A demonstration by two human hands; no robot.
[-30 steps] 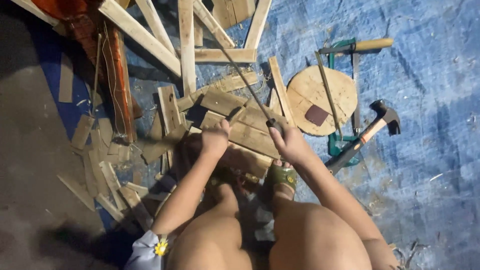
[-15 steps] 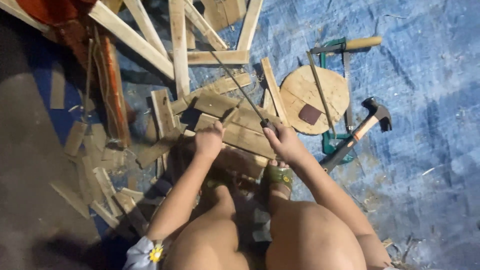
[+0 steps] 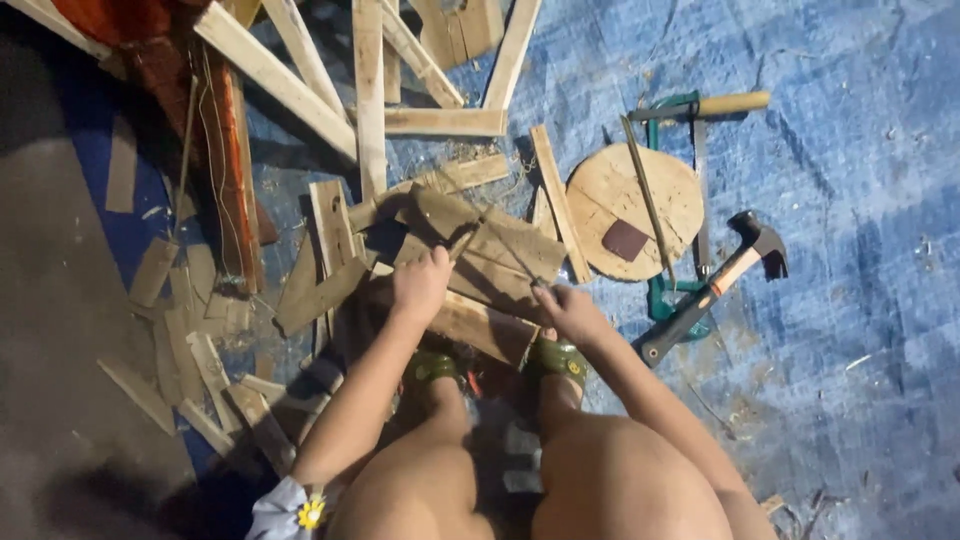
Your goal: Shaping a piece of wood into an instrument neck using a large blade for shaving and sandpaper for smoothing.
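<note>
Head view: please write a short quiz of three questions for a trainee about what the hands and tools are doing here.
1. True or false: the claw hammer lies on the blue tarp, untouched.
2. Which hand grips the saw handle: the left hand or the right hand?
3. What lies on the round wooden disc: A) a small dark square patch, B) a nail box, C) a glove?

Key: 1 true. 2 the right hand; the left hand presses on the wooden plank. 3 A.

Bare arms and legs seen. Pale sleeve (image 3: 285, 510) with yellow flower mark at left elbow. Green sandals (image 3: 556, 358), seemingly decorated, worn on feet.
</note>
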